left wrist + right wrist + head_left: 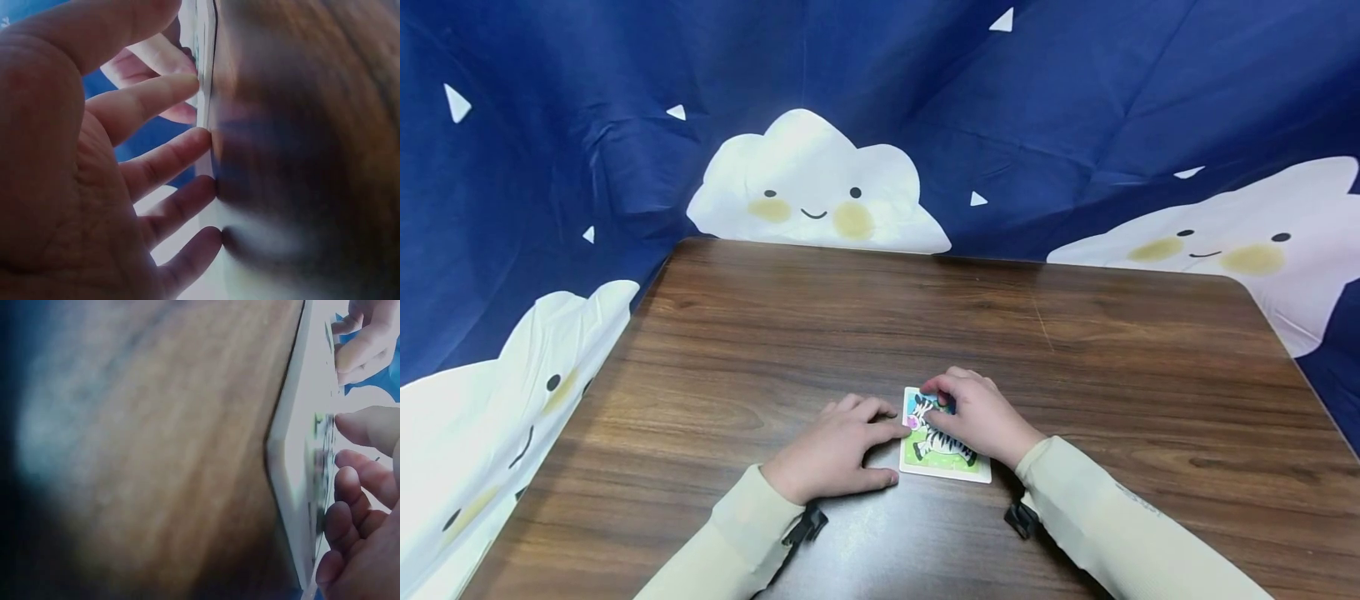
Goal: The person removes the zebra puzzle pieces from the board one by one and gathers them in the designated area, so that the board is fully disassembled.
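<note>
A small white-edged puzzle board (pixel 943 472) with a zebra picture on blue and green lies flat on the table. My left hand (pixel 844 447) rests at its left side, fingers spread and fairly straight, the index fingertip at the board's edge. In the left wrist view, the fingers (pixel 169 159) reach to the table surface beside the board. Over the board's upper part is my right hand (pixel 977 415), thumb and index finger bent down onto the picture. The right wrist view shows its fingertips (pixel 340 519) curled against the board's face; whether they pinch a separate piece is hidden.
The brown wood-grain table (pixel 820 333) extends around the board on all sides. Behind and beside it hangs a dark blue cloth (pixel 1000 100) printed with white smiling clouds and triangles. Black straps (pixel 808 523) show at both wrists.
</note>
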Motion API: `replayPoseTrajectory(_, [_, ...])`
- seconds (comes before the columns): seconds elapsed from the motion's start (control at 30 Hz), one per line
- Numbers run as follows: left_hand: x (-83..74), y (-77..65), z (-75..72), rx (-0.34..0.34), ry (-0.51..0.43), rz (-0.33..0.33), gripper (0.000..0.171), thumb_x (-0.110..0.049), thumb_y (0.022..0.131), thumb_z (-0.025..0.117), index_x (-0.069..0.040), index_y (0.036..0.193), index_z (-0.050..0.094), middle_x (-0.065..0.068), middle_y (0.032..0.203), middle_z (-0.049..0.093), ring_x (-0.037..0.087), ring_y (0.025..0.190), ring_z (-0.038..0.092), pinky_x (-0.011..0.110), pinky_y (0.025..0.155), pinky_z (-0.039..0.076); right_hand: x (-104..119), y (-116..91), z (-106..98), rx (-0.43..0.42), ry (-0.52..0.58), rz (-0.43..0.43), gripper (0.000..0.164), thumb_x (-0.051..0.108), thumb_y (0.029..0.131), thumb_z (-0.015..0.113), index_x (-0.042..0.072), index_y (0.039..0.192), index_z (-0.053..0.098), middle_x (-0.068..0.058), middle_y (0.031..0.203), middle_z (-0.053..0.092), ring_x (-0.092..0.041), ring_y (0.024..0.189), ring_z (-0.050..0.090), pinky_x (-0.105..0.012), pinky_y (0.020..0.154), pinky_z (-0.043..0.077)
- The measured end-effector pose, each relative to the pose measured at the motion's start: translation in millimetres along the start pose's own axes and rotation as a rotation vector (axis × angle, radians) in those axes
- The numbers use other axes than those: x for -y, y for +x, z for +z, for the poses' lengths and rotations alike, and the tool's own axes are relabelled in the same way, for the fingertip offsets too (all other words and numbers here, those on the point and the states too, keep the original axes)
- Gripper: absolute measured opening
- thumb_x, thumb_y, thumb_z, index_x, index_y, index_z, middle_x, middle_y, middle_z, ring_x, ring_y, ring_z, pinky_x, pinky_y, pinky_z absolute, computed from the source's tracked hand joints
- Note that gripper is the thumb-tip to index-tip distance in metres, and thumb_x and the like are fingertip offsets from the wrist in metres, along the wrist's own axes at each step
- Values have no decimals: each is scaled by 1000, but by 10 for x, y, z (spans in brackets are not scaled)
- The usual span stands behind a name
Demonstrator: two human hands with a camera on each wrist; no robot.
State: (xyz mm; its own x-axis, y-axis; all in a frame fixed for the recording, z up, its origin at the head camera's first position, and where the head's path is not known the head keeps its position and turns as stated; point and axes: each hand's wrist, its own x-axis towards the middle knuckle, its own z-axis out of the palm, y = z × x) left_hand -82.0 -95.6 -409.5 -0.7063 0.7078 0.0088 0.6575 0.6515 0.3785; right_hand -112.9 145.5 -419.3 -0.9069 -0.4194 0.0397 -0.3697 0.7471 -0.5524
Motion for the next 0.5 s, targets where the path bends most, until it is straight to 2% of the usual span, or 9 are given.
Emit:
replayPoseTrajectory(0.37, [-13, 1, 11, 13, 42, -1, 56, -48, 88, 71, -27, 138, 62, -1, 138, 56, 23, 123, 49, 48, 100, 41, 6, 60, 1, 23, 1, -7, 17, 16, 83, 76, 12, 99, 71, 4, 82, 54, -12, 78, 50, -44, 83, 38])
replayPoseTrajectory(0.5, [-28, -6, 7, 12, 58, -8, 54, -47, 88, 70, -27, 138, 63, -1, 139, 56, 23, 123, 50, 48, 99, 42, 3, 88, -7, 47, 31, 16, 17, 15, 83, 77, 12, 96, 68, 2, 83, 53, -12, 78, 49, -41, 81, 39])
